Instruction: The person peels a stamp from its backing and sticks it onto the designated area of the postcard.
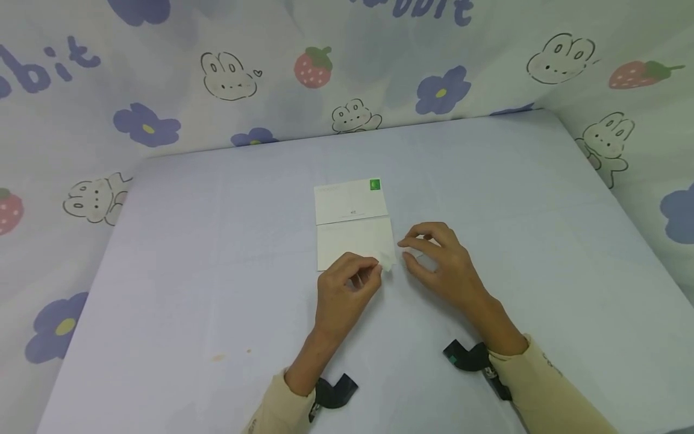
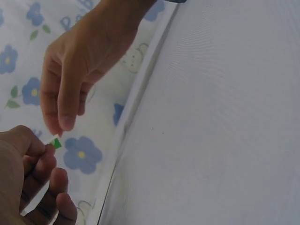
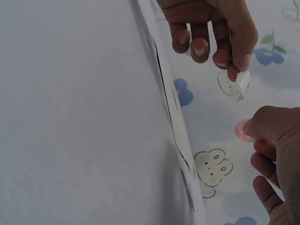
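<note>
My left hand (image 1: 347, 292) pinches a small, slightly curled white paper piece (image 1: 386, 261) between thumb and forefinger. One side of this sticker-like piece (image 2: 56, 142) shows green in the left wrist view; the right wrist view shows a pale piece (image 3: 242, 82). Across a small gap, my right hand (image 1: 444, 265) has its fingers loosely bent, thumb and forefinger apart, holding nothing that I can see. Under and beyond the left hand lies a white paper rectangle (image 1: 352, 235), crossed by a line, with a green stamp-like square (image 1: 375, 184) at its far right corner.
A pale cloth covers the table (image 1: 217, 289). Small yellowish stains (image 1: 218, 357) mark its near left part. Behind and beside it hangs a white curtain (image 1: 282, 108) printed with rabbits, flowers and strawberries. Each wrist carries a black camera mount (image 1: 468, 357).
</note>
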A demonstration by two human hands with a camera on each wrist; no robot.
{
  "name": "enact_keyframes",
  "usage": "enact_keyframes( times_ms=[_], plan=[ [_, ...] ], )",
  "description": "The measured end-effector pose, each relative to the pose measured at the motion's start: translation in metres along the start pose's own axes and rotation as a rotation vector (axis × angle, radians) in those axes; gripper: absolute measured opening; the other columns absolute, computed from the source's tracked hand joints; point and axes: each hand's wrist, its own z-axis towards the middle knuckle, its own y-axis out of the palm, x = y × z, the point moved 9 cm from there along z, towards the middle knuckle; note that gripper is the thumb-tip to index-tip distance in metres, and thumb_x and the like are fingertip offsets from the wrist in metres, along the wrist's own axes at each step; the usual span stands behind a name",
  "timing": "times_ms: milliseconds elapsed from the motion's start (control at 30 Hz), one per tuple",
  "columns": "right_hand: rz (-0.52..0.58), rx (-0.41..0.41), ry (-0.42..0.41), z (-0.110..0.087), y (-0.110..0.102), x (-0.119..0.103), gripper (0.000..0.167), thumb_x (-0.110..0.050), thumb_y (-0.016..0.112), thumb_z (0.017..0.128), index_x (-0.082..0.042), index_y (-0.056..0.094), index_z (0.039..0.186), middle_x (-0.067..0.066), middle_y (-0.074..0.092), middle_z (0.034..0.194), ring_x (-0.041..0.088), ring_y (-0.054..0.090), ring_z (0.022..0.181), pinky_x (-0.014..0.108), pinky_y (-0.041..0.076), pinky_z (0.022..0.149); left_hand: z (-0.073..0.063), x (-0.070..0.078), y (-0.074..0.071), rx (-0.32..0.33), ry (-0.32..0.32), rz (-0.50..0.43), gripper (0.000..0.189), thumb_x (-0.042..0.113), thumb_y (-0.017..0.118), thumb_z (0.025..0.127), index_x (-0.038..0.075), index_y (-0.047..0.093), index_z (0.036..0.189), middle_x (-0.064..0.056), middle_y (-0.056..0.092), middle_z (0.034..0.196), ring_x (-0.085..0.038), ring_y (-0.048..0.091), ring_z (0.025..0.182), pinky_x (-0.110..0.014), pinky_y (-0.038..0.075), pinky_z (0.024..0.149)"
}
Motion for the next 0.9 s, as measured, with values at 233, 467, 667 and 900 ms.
enact_keyframes(
  times_ms=[233, 467, 667, 900],
  plan=[
    [0.055, -0.018, -0.080, -0.001, 0.007, -0.014, 0.029, 0.005, 0.083, 0.073, -0.004, 0.077, 0.100, 0.009, 0.063, 0.106, 0.025, 0.057, 0.100, 0.021, 0.044, 0.086, 0.000, -0.019, -0.004, 0.012, -0.211, -0.029, 0.007, 0.013, 0.073, 0.093, 0.010, 0.077, 0.097, 0.007, 0.069, 0.087, -0.009, 0.063, 0.074, -0.025, 0.054, 0.065],
    [0.070, -0.008, -0.069, -0.002, 0.013, -0.016, 0.026, 0.004, 0.084, 0.074, -0.003, 0.076, 0.098, 0.009, 0.063, 0.105, 0.025, 0.057, 0.099, 0.020, 0.045, 0.086, 0.001, -0.022, -0.005, 0.004, -0.275, -0.052, 0.009, 0.016, 0.074, 0.093, 0.010, 0.077, 0.098, 0.007, 0.069, 0.088, -0.011, 0.064, 0.076, -0.025, 0.053, 0.067],
    [0.076, 0.016, -0.078, -0.002, 0.012, -0.016, 0.030, 0.007, 0.086, 0.071, -0.002, 0.076, 0.098, 0.010, 0.063, 0.104, 0.025, 0.057, 0.098, 0.020, 0.045, 0.085, 0.000, -0.022, -0.002, -0.017, -0.278, -0.063, 0.009, 0.016, 0.074, 0.092, 0.011, 0.078, 0.098, 0.007, 0.068, 0.086, -0.011, 0.064, 0.076, -0.025, 0.054, 0.067],
    [0.067, 0.052, -0.131, 0.000, 0.009, -0.022, 0.029, 0.011, 0.085, 0.070, -0.002, 0.077, 0.096, 0.008, 0.064, 0.103, 0.023, 0.058, 0.095, 0.021, 0.046, 0.080, 0.000, -0.023, 0.000, -0.038, -0.289, -0.075, 0.009, 0.019, 0.073, 0.093, 0.012, 0.078, 0.097, 0.008, 0.069, 0.087, -0.011, 0.065, 0.077, -0.027, 0.055, 0.068]
  ],
)
